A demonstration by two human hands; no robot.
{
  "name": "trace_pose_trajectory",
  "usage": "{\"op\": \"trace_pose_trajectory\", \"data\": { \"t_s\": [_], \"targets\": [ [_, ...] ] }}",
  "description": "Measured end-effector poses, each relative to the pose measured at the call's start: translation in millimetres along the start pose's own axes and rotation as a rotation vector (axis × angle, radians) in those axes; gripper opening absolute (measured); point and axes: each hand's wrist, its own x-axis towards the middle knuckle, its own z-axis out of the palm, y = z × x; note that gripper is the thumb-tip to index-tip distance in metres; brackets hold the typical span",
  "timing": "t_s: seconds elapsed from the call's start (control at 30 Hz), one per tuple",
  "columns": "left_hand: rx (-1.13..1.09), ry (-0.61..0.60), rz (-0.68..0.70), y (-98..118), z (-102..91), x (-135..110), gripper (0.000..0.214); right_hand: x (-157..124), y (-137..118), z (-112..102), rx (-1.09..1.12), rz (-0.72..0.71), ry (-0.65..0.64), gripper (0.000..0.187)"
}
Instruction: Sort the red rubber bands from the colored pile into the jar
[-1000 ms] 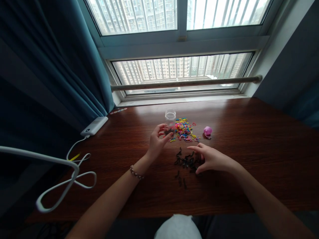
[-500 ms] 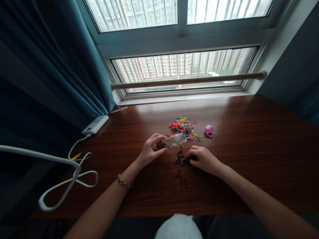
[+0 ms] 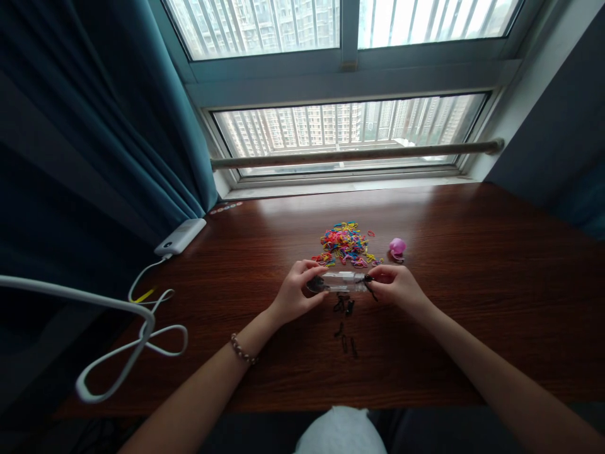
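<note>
My left hand (image 3: 297, 295) grips the base of a small clear plastic jar (image 3: 341, 282), held on its side just above the wooden table (image 3: 472, 302). My right hand (image 3: 396, 287) is closed at the jar's mouth, pinching black rubber bands (image 3: 368, 282) against the opening. Some dark bands show inside the jar near its base. A few loose black bands (image 3: 346, 325) lie on the table below the jar. A heap of coloured rubber bands (image 3: 345, 243) sits just beyond my hands.
A pink lid (image 3: 397, 247) lies right of the coloured heap. A white power bank (image 3: 181, 236) rests at the table's left edge, its white cable (image 3: 142, 328) looping down. A blue curtain (image 3: 94, 126) hangs left; the window sill and rail run behind.
My left hand tipped the jar from upright onto its side and brought it nearer. My right hand gathered black bands from the table pile and lifted them to the jar's mouth.
</note>
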Motion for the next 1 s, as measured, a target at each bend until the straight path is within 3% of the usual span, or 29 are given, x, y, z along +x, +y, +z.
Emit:
{"op": "trace_pose_trajectory", "data": {
  "t_s": [0.17, 0.37, 0.53, 0.77, 1.0],
  "targets": [
    [0.032, 0.005, 0.007, 3.2, 3.9, -1.0, 0.043, -0.7, 3.7, -0.1, -0.114, -0.125, 0.102, 0.015],
    [0.076, -0.016, 0.009, 1.4, 4.2, -1.7, 0.042, 0.5, 5.2, -3.8, -0.144, -0.237, 0.135, 0.014],
    [0.084, -0.025, 0.020, 1.3, 4.6, -2.3, 0.043, -1.1, 1.8, -2.7, -0.121, -0.141, 0.127, 0.017],
    [0.085, -0.013, 0.011, -0.4, 4.8, -1.6, 0.043, -1.0, -1.4, -0.4, 0.240, -0.064, 0.056, 0.028],
    [0.061, -0.019, 0.022, -0.3, 5.7, -1.7, 0.044, -2.0, -0.2, 0.3, 0.129, -0.088, 0.115, 0.033]
  ]
}}
